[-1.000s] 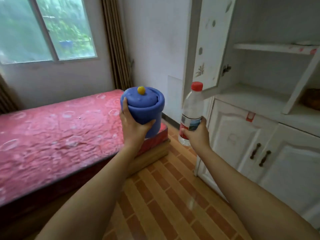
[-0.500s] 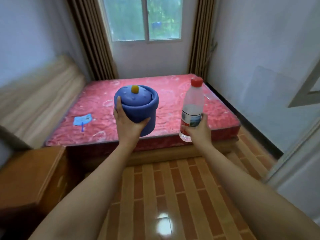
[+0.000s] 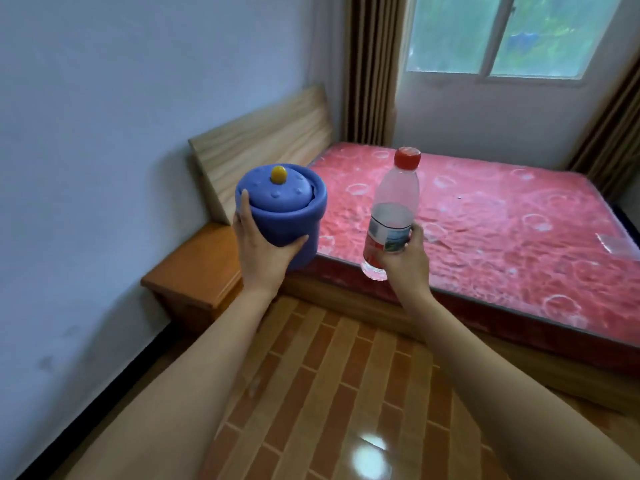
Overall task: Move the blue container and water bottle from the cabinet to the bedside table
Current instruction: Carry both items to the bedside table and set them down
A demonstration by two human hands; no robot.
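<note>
Carrying both things in the air, left hand (image 3: 263, 251) wrapped around the container (image 3: 282, 209), right hand (image 3: 401, 252) clamped low on the bottle (image 3: 393, 209); either may slip before reaching the table (image 3: 194, 268).

Small bedroom, daylight from one window

A red-patterned mattress (image 3: 485, 220) on a wooden frame meets a pale headboard (image 3: 263, 140); brown curtains (image 3: 372, 67) flank the window (image 3: 502, 32), brick-patterned floor tiles (image 3: 329, 393) gleam, perhaps from a ceiling lamp.

Bedside table (image 3: 194, 271) stands left of bed (image 3: 485, 237), against wall (image 3: 104, 133).
</note>
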